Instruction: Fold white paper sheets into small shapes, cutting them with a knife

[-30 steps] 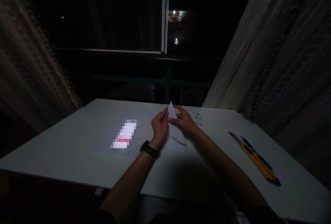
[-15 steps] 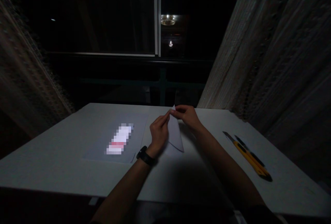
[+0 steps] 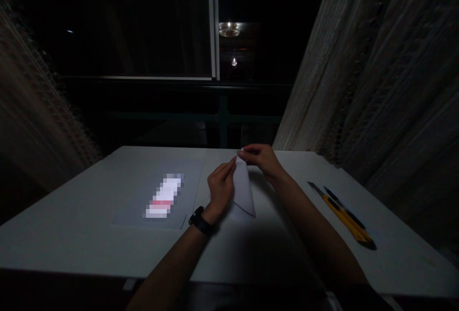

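Observation:
A folded sheet of white paper (image 3: 244,189) stands tilted above the middle of the white table, narrow at its top and wider below. My left hand (image 3: 221,184), with a black watch (image 3: 201,220) on the wrist, is closed on the paper's left edge. At the pointed top, my right hand (image 3: 261,159) pinches the paper between thumb and fingers. The fingertips of both hands are close together near that point. Part of the paper's left side is hidden behind my left hand.
On the table (image 3: 89,205), a blurred-out bright phone-like screen (image 3: 165,196) lies on flat paper sheets (image 3: 134,217) at left. A yellow utility knife (image 3: 346,220) and a dark pen (image 3: 346,208) lie at right. Curtains (image 3: 315,62) flank a dark window.
My right fingers have shifted slightly over the paper's tip, covering more of it. My left hand keeps nearly the same hold. The whole view has moved a little.

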`<state>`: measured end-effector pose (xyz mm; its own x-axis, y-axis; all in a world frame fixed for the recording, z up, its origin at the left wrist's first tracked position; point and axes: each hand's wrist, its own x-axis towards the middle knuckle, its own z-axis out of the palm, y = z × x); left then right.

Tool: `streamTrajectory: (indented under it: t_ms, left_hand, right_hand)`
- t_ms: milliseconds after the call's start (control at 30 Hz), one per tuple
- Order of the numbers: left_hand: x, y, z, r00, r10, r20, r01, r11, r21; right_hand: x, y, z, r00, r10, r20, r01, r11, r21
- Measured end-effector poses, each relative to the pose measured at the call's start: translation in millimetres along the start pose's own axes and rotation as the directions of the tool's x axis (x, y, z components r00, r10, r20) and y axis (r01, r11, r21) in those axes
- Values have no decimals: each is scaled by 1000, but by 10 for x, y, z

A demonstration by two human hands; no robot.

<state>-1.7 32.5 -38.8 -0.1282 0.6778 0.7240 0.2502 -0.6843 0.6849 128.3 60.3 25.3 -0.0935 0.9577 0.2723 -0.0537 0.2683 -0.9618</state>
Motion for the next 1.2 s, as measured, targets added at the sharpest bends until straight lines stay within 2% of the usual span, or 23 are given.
streamTrajectory:
  t_ms: [167,367,567,900,1033,1200]
  left_hand:
    - [-5,42,15,999,-53,13,53,998,-37]
    - [14,104,52,957,-290,14,290,948,-131]
    - [20,108,55,923,-384,-5,380,915,-136]
    - [-10,110,53,944,-329,-19,320,928,-191]
    - [-15,85,45,961,-276,-11,272,953,-135]
    - [-15,61,25,988,-151,-14,151,989,-13]
  right_hand:
    - [-5,-19,-39,993,-45,110,60,989,-133]
    - [44,62,-79,997,-47,66,58,980,-189]
    - [65,125,-57,998,-57,35,64,966,-252]
    - [-2,16,-19,1000,2,14,1,984,-176]
    - [-6,10,-19,1000,-16,15,18,984,-176]
    - [-13,7,-14,999,-41,8,42,983,-179]
